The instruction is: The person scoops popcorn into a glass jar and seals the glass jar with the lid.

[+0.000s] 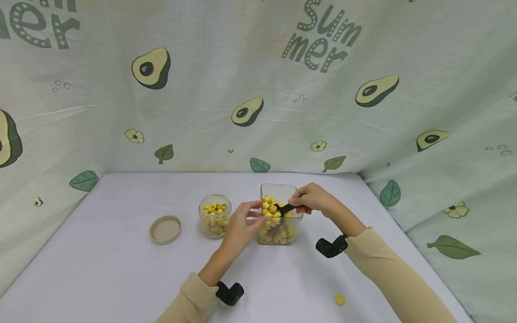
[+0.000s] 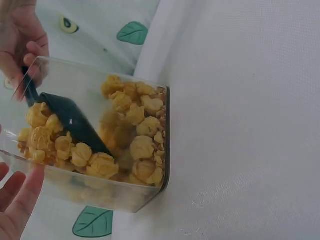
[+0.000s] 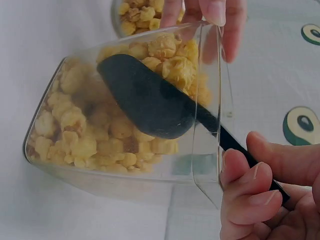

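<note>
A clear rectangular container [image 1: 282,190] holds yellow popcorn [image 3: 72,120], heaped toward one side. My left hand [image 1: 240,222] steadies it at the rim on its left, thumb and fingers around the corner. From the right, my right hand [image 1: 313,197] pinches the thin handle of a black scoop [image 3: 145,97] between thumb and fingers. The scoop's broad blade sits inside the container, sunk among the popcorn, with several pieces on and around it in the left wrist view. Left of the container stands a round glass jar [image 1: 201,220], partly filled with popcorn and open at the top.
A round beige lid [image 1: 165,229] lies on the white table [image 1: 121,269] left of the jar. One yellow piece [image 1: 340,299] lies near the front right. Behind the table hangs a cloth [image 1: 202,67] printed with avocados and leaves.
</note>
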A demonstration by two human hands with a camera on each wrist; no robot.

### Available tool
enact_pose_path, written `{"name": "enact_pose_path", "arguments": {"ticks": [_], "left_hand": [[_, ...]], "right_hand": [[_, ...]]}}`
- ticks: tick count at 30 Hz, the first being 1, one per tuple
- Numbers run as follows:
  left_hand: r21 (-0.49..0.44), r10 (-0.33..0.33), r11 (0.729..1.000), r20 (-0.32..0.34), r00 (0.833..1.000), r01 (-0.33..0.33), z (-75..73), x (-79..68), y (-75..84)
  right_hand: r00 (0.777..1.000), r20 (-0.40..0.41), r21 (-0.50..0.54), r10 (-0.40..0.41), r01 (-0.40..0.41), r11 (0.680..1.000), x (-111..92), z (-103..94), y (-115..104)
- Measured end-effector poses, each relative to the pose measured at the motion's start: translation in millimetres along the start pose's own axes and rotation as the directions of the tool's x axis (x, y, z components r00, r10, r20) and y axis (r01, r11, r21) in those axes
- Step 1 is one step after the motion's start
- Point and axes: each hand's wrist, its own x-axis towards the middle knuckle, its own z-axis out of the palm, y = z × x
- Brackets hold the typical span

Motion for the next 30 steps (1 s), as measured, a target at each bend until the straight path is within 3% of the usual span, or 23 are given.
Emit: {"name": "enact_pose_path", "arguments": {"ticks": [10, 17, 30], "left_hand": [[0.021, 0.005, 1.000, 0.003, 1.000, -0.005, -1.1, -0.1, 0.0], [0.028, -0.003, 1.000, 0.010, 1.000, 0.003, 0.4, 0.5, -1.0], [0.048, 0.010, 0.999, -0.001, 1.000, -0.010, 0.8, 0.2, 0.3]], "right_hand": [[0.998, 0.002, 0.191, 0.059, -0.058, 0.980, -10.1, -7.9, 14.6], [0.997, -0.016, 0.259, 0.078, -0.071, 0.963, -13.8, -10.2, 24.8], [0.996, 0.002, 0.419, 0.084, -0.077, 0.905, -22.7, -11.4, 40.3]]}}
